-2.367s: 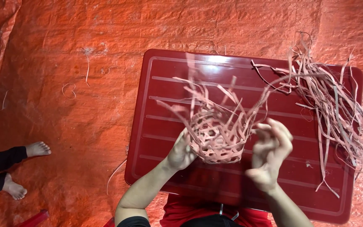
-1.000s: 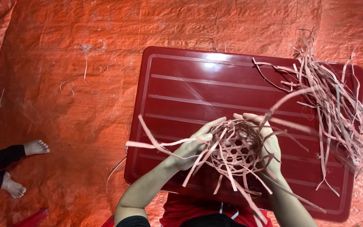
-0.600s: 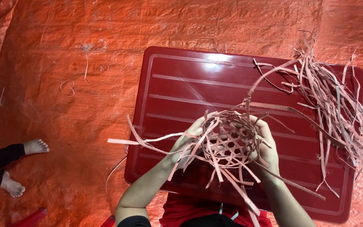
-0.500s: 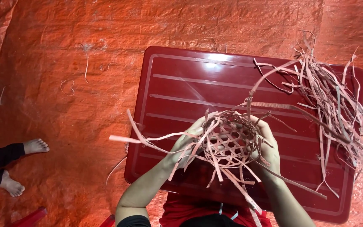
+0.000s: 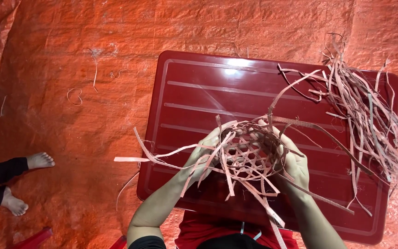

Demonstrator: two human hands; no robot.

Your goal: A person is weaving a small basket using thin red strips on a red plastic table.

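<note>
Half-woven basket of pale flat strips is held over the near half of the dark red table, between both hands. Left hand is wrapped on its left side, fingers curled shut around the weave and a few loose ends. Right hand is cupped on the right side, fingers closed over the rim; fingertips partly hidden by strips. Open hexagonal lattice is seen at the centre, unwoven ends splayed outward all round. A pile of loose strips is lying on the table's right end, well apart from the hands. Orange tarp is spread under everything. Another person's bare feet are seen at the left edge.
</note>
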